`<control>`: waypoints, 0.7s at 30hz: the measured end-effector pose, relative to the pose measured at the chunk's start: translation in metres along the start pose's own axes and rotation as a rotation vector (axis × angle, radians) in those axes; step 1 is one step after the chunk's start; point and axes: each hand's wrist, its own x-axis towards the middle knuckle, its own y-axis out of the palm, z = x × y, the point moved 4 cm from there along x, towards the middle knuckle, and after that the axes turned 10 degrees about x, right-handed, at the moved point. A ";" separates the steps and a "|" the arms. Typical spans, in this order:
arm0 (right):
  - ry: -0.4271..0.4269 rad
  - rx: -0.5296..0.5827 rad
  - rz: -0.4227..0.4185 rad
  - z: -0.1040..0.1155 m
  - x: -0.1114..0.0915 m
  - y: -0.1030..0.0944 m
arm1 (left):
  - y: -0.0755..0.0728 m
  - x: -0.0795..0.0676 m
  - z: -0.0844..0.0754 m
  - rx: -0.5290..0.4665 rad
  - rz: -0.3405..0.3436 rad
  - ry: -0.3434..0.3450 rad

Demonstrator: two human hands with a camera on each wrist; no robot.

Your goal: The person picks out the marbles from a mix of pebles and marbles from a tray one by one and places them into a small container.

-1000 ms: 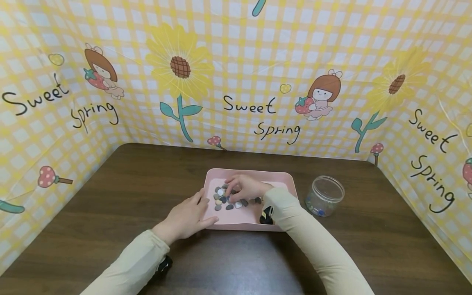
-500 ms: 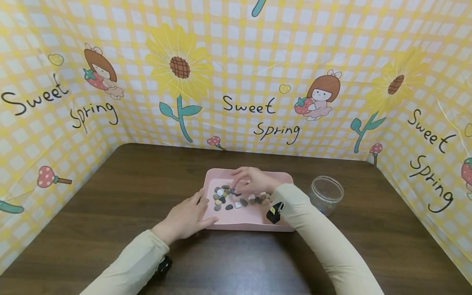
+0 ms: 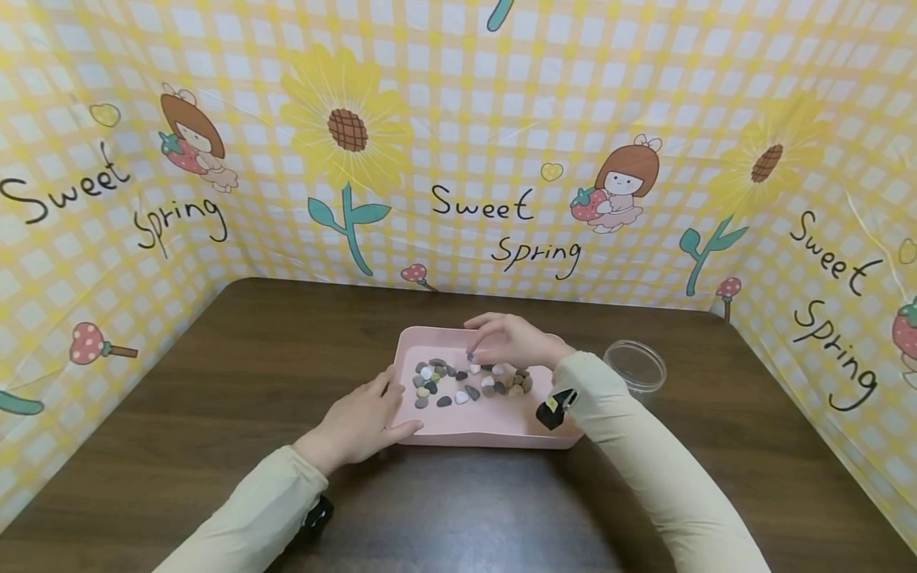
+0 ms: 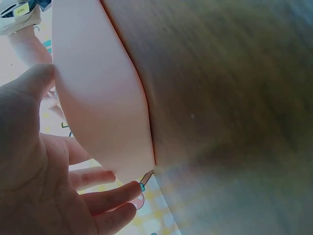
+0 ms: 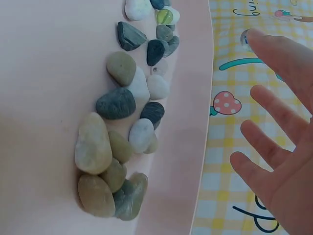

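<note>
A pink tray [image 3: 458, 438] lies on the table with several smooth pebbles [image 3: 461, 396] in grey, white and tan. Its left corner is touched by my left hand [image 3: 357, 422]; in the left wrist view the thumb meets the rim and the loosely spread fingers [image 4: 105, 198] lie along the outside. Over the back of the tray, my right hand [image 3: 519, 341] pinches a small clear glass marble [image 5: 246, 40] with blue inside at its fingertips, raised above the pebbles. A yellow-green marble [image 5: 165, 16] sits among the stones in the right wrist view.
To the right of the tray stands a clear jar [image 3: 635, 366] without a lid, its lower part hidden by the right sleeve. A yellow checked cloth [image 3: 458, 143] walls the dark wooden table [image 3: 215, 382] at the back and sides.
My right hand has lifted from the pebbles and moved right toward the jar, carrying the marble. The left hand has stayed at the tray's corner.
</note>
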 end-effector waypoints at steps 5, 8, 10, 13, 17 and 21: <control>-0.003 0.006 -0.013 0.001 -0.006 -0.005 | 0.000 0.000 0.000 -0.001 0.002 -0.004; -0.009 0.028 -0.024 0.002 -0.011 -0.009 | 0.000 0.001 0.000 0.005 -0.002 -0.002; -0.014 0.040 -0.035 0.002 -0.014 -0.011 | 0.000 0.001 0.000 0.008 -0.003 -0.001; -0.008 0.052 -0.054 0.001 -0.019 -0.013 | 0.002 0.001 0.001 0.013 -0.006 0.004; 0.000 0.050 -0.083 0.001 -0.026 -0.016 | 0.002 0.001 0.001 0.015 -0.009 0.007; -0.002 0.046 -0.110 0.000 -0.033 -0.019 | 0.002 0.001 0.001 0.014 -0.014 0.013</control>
